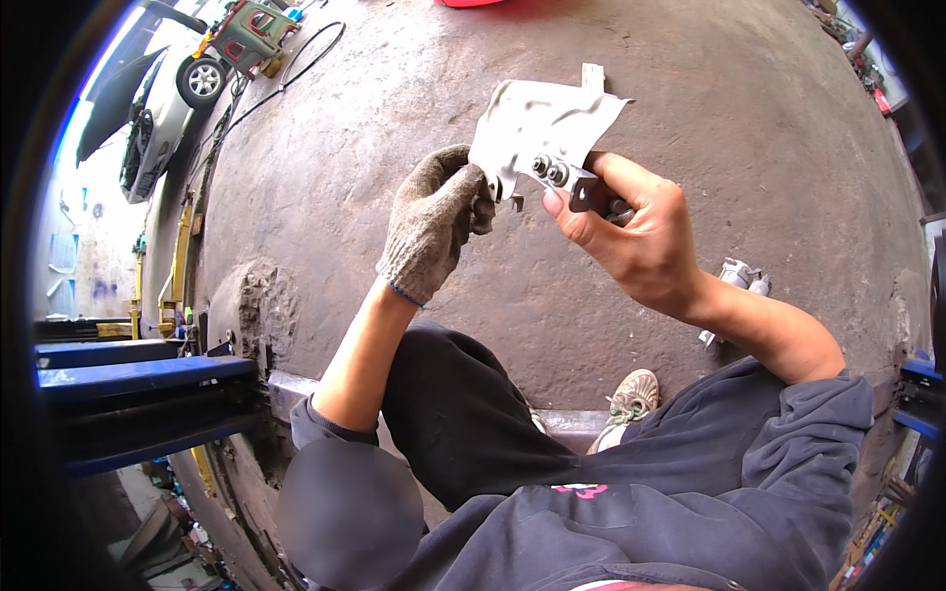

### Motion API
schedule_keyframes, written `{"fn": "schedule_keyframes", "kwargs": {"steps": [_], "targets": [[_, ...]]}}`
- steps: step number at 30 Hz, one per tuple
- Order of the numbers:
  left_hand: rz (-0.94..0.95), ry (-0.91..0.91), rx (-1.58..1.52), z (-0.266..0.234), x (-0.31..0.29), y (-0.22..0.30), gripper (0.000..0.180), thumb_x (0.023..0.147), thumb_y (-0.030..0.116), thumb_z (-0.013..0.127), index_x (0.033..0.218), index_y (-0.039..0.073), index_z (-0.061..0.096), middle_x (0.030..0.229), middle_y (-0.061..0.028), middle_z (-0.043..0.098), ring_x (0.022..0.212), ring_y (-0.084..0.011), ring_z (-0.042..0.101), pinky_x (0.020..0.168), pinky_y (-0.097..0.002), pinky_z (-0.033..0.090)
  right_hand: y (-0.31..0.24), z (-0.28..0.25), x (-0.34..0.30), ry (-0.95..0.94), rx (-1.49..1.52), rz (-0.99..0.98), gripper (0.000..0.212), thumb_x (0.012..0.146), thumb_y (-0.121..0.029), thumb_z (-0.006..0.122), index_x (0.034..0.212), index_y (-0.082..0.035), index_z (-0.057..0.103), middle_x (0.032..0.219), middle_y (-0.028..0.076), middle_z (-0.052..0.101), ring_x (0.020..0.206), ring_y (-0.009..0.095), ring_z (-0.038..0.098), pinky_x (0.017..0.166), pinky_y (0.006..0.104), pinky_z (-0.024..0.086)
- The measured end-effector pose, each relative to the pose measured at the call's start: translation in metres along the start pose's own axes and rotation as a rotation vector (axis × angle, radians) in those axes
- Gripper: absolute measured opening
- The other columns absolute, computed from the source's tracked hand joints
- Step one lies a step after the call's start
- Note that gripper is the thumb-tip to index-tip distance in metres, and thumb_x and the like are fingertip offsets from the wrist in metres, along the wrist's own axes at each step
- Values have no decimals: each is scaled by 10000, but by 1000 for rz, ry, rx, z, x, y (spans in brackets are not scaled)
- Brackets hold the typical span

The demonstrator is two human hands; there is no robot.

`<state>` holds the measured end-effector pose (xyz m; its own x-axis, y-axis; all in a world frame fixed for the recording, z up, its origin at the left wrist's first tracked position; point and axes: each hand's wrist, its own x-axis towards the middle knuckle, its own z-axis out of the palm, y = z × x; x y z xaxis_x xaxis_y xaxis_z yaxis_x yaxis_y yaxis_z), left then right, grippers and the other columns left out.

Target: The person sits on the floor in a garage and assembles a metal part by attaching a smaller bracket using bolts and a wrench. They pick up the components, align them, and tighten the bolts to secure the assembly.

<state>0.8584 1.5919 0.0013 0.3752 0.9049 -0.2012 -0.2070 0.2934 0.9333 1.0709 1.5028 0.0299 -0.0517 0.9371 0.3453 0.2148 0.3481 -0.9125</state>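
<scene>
Both my hands hold up a pale, stamped sheet-metal shield (540, 123) over the concrete floor. My left hand (434, 222), in a grey knit work glove, pinches its left lower corner. Bare, my right hand (631, 227) grips the lower right side, its thumb by a small metal bracket (582, 191). Two bolts (550, 169) sit side by side next to that bracket. Some dark, roundish metal piece (621, 210) shows within the curled right fingers; its kind I cannot make out. A straight tab (592, 77) sticks up at the shield's far edge.
A silvery metal part (737, 276) lies on the floor beyond my right forearm, partly hidden. Blue lift arms (148, 379) stand at the left. Farther off are a car (163, 118), a green machine (246, 37) and a black cable (296, 74). Something red (473, 3) shows at the top.
</scene>
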Motion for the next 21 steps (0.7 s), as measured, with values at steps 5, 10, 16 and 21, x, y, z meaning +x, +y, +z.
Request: {"fn": "schedule_keyframes", "kwargs": {"steps": [5,10,16,21], "targets": [[6,7,-43,-6,2,1,350,986,152,643,1251,-59,556,892,-80,633,704,-126,583,606,-259,458,6,5,-2,11,-6,-69,210,906,-133,732,1022,33,678,820,81,699,700,69,581,590,270,500],[5,-13,-76,-6,2,1,355,988,157,646,1255,-62,565,895,-76,637,711,-124,575,627,-262,451,4,5,-2,-8,-118,-125,266,865,-123,760,1064,30,670,803,101,687,660,104,596,594,294,515],[45,-74,-103,-10,4,-4,362,992,157,642,1273,-54,555,920,-82,650,734,-136,598,658,-278,482,13,8,-5,2,-281,-302,367,810,-155,807,1076,44,650,791,168,668,636,253,678,562,346,515],[61,-166,-273,-1,-4,-2,328,1016,130,597,1296,-26,528,1090,-117,669,930,-214,684,832,-344,582,11,14,-4,-30,-482,-628,496,730,-274,852,1073,-2,619,796,81,648,618,233,667,498,344,535]]}}
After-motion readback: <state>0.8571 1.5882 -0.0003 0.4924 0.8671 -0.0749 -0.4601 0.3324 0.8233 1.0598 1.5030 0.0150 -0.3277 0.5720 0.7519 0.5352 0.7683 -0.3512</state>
